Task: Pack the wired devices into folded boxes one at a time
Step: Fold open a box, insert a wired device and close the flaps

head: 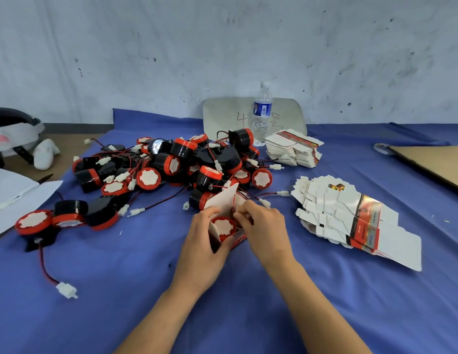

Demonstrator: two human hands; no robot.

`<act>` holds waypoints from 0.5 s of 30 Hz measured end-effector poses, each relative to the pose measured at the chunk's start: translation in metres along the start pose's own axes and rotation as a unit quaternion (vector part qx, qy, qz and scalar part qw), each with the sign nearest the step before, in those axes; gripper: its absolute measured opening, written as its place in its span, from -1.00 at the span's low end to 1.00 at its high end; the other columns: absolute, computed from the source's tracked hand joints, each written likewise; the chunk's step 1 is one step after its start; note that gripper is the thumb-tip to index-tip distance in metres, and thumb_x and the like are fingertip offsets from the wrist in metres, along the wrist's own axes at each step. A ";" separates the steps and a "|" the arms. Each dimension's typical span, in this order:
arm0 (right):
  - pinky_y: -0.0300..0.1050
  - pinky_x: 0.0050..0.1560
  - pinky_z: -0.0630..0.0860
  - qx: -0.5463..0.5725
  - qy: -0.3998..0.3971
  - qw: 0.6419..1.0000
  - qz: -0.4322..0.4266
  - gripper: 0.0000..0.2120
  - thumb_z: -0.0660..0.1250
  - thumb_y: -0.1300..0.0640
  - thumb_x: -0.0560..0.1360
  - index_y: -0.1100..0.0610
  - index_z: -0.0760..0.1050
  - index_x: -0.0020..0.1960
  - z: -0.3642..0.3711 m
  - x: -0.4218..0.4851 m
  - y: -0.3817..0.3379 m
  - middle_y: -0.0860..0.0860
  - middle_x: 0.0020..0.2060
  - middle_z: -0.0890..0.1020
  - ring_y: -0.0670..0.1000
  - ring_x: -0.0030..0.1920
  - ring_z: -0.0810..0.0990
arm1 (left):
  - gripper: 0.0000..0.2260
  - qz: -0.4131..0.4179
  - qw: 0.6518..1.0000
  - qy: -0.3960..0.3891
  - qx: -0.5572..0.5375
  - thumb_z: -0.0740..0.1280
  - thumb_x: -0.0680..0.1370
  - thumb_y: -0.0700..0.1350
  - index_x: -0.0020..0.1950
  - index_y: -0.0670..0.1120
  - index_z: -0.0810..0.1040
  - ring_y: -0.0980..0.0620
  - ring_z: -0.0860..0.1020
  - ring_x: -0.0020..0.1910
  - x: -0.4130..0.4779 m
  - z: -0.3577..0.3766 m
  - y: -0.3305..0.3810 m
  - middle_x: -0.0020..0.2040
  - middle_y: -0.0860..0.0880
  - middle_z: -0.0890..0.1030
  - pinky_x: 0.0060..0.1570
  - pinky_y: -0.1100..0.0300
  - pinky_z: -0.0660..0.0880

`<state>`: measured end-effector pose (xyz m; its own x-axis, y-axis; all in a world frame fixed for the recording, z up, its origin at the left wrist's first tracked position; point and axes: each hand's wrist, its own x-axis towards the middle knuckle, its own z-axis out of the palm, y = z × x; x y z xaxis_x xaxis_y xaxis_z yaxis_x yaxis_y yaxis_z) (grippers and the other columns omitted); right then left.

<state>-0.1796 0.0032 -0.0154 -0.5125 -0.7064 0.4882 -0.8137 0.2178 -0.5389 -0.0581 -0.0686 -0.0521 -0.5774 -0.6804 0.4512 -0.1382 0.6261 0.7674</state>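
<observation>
Blue-draped bench (pixel 115 290): near centre, our left grip (pixel 200 245) clamps the thin, crushable box (pixel 239 237) around a seemingly light, rigid device (pixel 222 225). Our right grip (pixel 263 226) pinches its flap (pixel 224 200). Best held gently by its sides.

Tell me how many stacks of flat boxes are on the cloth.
2. One neat stack beside the water bottle; one fanned-out pile right of the right hand. None looks hidden.
</observation>
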 end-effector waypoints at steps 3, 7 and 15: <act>0.02 -0.08 0.49 -0.084 -0.091 0.992 -0.021 -0.80 0.20 0.24 0.59 0.14 0.58 0.10 0.007 -0.001 -0.002 0.03 -0.03 0.63 0.09 -0.04 0.56 | -0.45 0.000 1.000 0.002 -0.006 0.49 0.46 -0.10 0.23 0.34 0.28 0.35 0.45 0.08 0.000 0.000 -0.001 0.19 0.23 0.45 -0.01 0.53 0.37; -0.04 -0.22 0.41 -0.151 -0.088 0.984 0.035 -0.74 0.12 0.22 0.60 0.00 0.39 0.23 0.009 0.000 0.001 0.02 -0.02 0.60 0.17 -0.08 0.56 | -0.42 -0.012 1.000 -0.006 -0.016 0.48 0.45 -0.04 0.27 0.35 0.23 0.26 0.49 0.07 0.000 0.001 -0.001 0.18 0.16 0.48 0.00 0.42 0.44; -0.15 -0.43 0.09 -0.240 -0.132 0.961 0.040 -0.78 0.12 0.23 0.59 0.04 0.49 0.11 0.004 0.004 -0.005 0.06 -0.03 0.59 0.10 -0.25 0.33 | -0.30 -0.002 1.000 -0.013 -0.008 0.48 0.46 -0.08 0.32 0.45 0.14 0.47 0.40 0.08 -0.001 0.002 -0.004 0.17 0.37 0.39 -0.03 0.60 0.33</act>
<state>-0.1769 -0.0036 -0.0134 -0.5437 -0.8063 0.2330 -0.8393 0.5204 -0.1575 -0.0588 -0.0697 -0.0570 -0.5982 -0.6729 0.4351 -0.1285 0.6165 0.7768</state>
